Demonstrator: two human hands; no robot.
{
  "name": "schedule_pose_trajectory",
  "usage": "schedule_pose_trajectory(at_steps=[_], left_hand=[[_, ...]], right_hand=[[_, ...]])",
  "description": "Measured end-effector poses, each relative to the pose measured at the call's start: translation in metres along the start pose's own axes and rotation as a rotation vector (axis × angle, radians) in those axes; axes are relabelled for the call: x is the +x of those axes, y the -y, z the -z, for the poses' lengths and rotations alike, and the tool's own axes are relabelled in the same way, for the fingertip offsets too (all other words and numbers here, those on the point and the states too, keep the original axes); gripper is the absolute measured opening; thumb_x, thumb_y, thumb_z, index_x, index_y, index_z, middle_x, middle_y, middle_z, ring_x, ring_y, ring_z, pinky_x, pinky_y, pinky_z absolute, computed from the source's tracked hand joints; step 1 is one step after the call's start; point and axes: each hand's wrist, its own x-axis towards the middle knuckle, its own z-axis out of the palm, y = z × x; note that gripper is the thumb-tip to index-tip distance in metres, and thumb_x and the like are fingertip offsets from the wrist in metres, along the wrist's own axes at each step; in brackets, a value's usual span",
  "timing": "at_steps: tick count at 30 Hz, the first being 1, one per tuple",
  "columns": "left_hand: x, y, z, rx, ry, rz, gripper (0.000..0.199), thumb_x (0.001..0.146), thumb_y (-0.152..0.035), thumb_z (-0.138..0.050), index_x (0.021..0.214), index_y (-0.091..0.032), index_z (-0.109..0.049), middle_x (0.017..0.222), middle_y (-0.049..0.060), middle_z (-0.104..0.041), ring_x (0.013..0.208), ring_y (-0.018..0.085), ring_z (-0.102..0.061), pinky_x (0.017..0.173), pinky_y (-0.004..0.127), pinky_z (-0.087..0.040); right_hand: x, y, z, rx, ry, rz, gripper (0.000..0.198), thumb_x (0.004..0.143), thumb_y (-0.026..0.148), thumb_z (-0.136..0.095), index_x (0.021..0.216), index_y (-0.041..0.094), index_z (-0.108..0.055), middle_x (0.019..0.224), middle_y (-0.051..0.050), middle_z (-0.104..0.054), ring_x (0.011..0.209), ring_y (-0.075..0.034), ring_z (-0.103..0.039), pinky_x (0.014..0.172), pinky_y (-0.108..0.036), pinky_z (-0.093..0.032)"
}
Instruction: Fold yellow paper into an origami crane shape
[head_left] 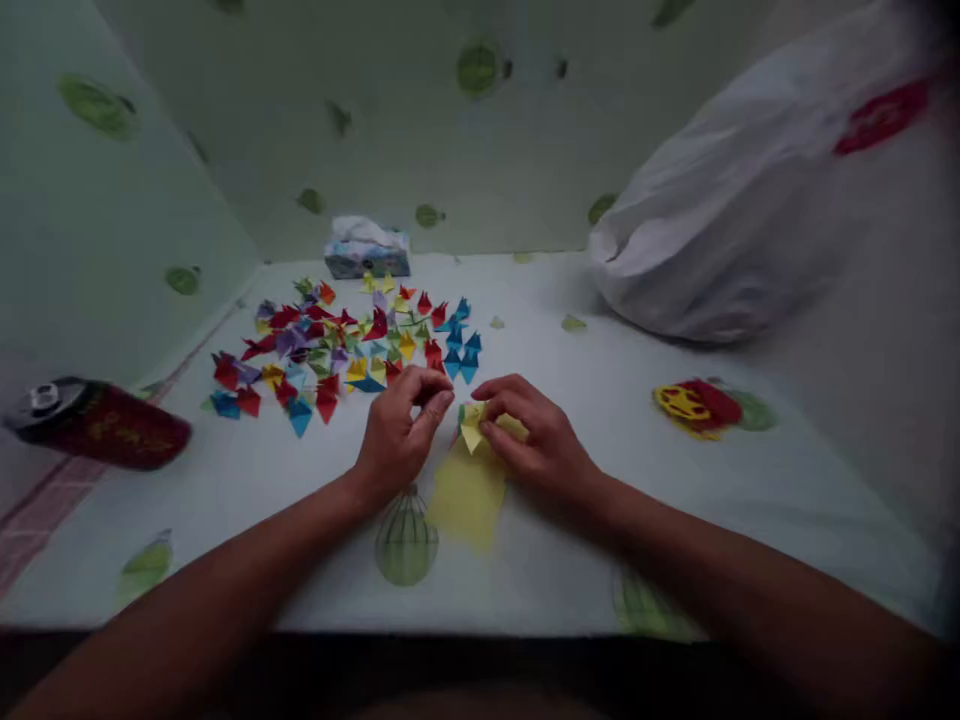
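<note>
Above the pale counter (330, 595), the right hand (544, 440) pinches a folded yellow paper (471, 430), point toward the person, just right of the left hand (396, 430), whose curled fingertips may or may not meet its thumb; a yellow sheet (466, 508) lies nearer the person.

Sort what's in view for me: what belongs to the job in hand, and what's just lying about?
Likely part of the job:
- small yellow folded paper, at the right hand
- flat yellow paper, nearer the wearer
- multicoloured folded papers, alike in kind

Apparently just lying about:
- red can
- tissue box
- white bag
- red-and-yellow item
</note>
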Motion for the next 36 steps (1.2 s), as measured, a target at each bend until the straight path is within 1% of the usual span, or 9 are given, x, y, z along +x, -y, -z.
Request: schedule_pose_trajectory(at_steps=[4,9,11,15,20,23,27,33,36], left_hand=[[-0.002,-0.001,-0.004,-0.169,0.123,0.144,0.012,0.089,-0.028,-0.062,0.083,-0.018,-0.059,0.074,-0.002,-0.059,0.068,0.011,-0.054,0.065,0.025,-0.044],[-0.007,0.0,-0.011,-0.353,0.211,0.316,0.019,0.08,-0.028,-0.072,0.087,-0.019,-0.058,0.078,-0.001,-0.06,0.071,0.012,-0.057,0.066,0.025,-0.047],[-0.008,0.0,-0.012,-0.371,0.207,0.318,0.018,0.08,-0.026,-0.072,0.089,-0.019,-0.058,0.08,-0.001,-0.06,0.072,0.012,-0.057,0.067,0.025,-0.048],[-0.008,-0.003,-0.011,-0.314,0.156,0.253,0.015,0.084,-0.029,-0.069,0.092,-0.019,-0.061,0.087,0.001,-0.062,0.078,0.013,-0.059,0.071,0.026,-0.048],[-0.007,-0.004,-0.008,-0.264,0.129,0.213,0.012,0.087,-0.03,-0.064,0.085,-0.018,-0.063,0.086,0.001,-0.06,0.079,0.014,-0.057,0.072,0.027,-0.046],[-0.007,-0.004,-0.007,-0.256,0.136,0.227,0.013,0.086,-0.029,-0.064,0.081,-0.017,-0.063,0.084,0.001,-0.059,0.077,0.013,-0.055,0.071,0.027,-0.044],[-0.006,-0.004,-0.007,-0.293,0.146,0.262,0.015,0.087,-0.031,-0.063,0.082,-0.017,-0.063,0.083,0.001,-0.057,0.075,0.013,-0.053,0.069,0.028,-0.043],[-0.006,-0.003,-0.006,-0.274,0.159,0.253,0.017,0.086,-0.033,-0.063,0.078,-0.017,-0.063,0.083,0.001,-0.057,0.077,0.014,-0.053,0.071,0.028,-0.042],[-0.006,-0.002,-0.007,-0.325,0.177,0.322,0.018,0.085,-0.033,-0.064,0.077,-0.017,-0.062,0.082,0.001,-0.057,0.076,0.014,-0.052,0.071,0.028,-0.041]], right_hand=[[0.0,-0.001,-0.001,-0.031,-0.034,-0.001,0.015,0.088,0.009,-0.056,0.079,0.02,-0.053,0.105,-0.01,-0.063,0.099,-0.02,-0.061,0.087,-0.036,-0.049],[-0.001,-0.001,0.001,-0.082,-0.065,-0.026,0.013,0.088,0.01,-0.057,0.08,0.02,-0.056,0.109,-0.011,-0.063,0.103,-0.022,-0.062,0.088,-0.039,-0.05],[-0.001,0.0,0.001,-0.096,-0.076,-0.036,0.013,0.089,0.011,-0.058,0.08,0.02,-0.056,0.111,-0.011,-0.062,0.105,-0.023,-0.062,0.089,-0.041,-0.05],[-0.001,-0.001,0.0,-0.124,-0.04,-0.016,0.012,0.09,0.012,-0.057,0.082,0.02,-0.057,0.113,-0.012,-0.062,0.108,-0.024,-0.062,0.091,-0.043,-0.05],[-0.002,0.0,-0.003,-0.174,0.009,0.06,0.011,0.09,0.012,-0.055,0.083,0.02,-0.058,0.115,-0.013,-0.062,0.11,-0.025,-0.061,0.091,-0.044,-0.051],[-0.003,0.001,-0.003,-0.187,0.018,0.083,0.012,0.091,0.012,-0.054,0.083,0.02,-0.058,0.115,-0.013,-0.062,0.111,-0.025,-0.06,0.09,-0.043,-0.052],[-0.003,0.001,-0.003,-0.188,0.017,0.073,0.012,0.092,0.012,-0.054,0.083,0.02,-0.057,0.115,-0.014,-0.061,0.11,-0.025,-0.06,0.091,-0.043,-0.052],[-0.003,0.001,-0.003,-0.19,0.016,0.088,0.012,0.091,0.011,-0.054,0.083,0.019,-0.057,0.114,-0.014,-0.061,0.11,-0.025,-0.06,0.09,-0.043,-0.051],[-0.003,0.002,-0.003,-0.176,0.017,0.084,0.012,0.091,0.01,-0.054,0.085,0.019,-0.058,0.114,-0.014,-0.061,0.11,-0.025,-0.06,0.09,-0.042,-0.051]])
